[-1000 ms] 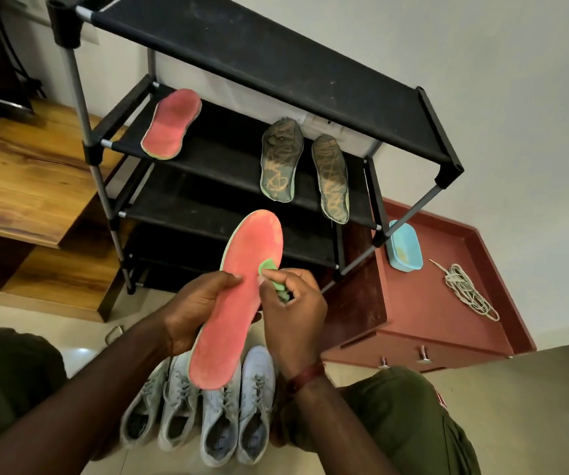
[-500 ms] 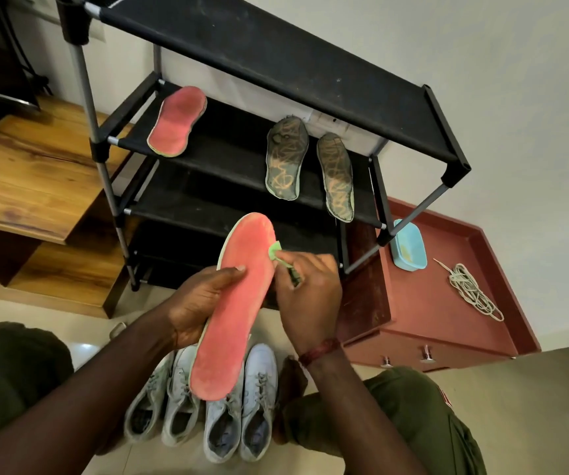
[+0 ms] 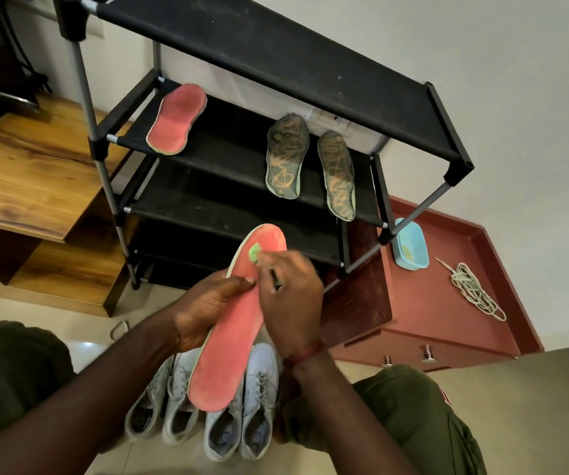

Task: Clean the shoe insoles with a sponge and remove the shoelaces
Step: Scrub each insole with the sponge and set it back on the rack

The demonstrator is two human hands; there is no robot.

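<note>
Insole (image 3: 231,337), pink with a pale green rim, is held up in front of the person's knees, heel toward the body and toe pointing at the rack. The left hand (image 3: 204,313) grips it round the waist from the left edge, thumb laid across the top face; I judge this stiffens the floppy sheet so it can be scrubbed against. The right hand (image 3: 290,299) has its fingers bunched tight round a small green sponge (image 3: 254,252), pressed onto the forefoot, and is blurred with movement. The pink face looks matte, faded and blotchy, with rubbed patches toward the heel.

Directly beneath, four grey shoes (image 3: 261,378) stand side by side on the floor (image 3: 516,389), openings up, probably parked there to be handled in turn; lacing seems to be threaded in at least the right pair.

Beyond, a black shoe rack (image 3: 276,63) carries a second pink insole (image 3: 177,120) on its middle shelf and, well apart to the right, two dark insoles (image 3: 286,156) lying flat, likely set out to dry.

Farthest right, a red cabinet (image 3: 430,320) bears a blue dish (image 3: 411,245) and a loose bundle of pale laces (image 3: 475,289).
</note>
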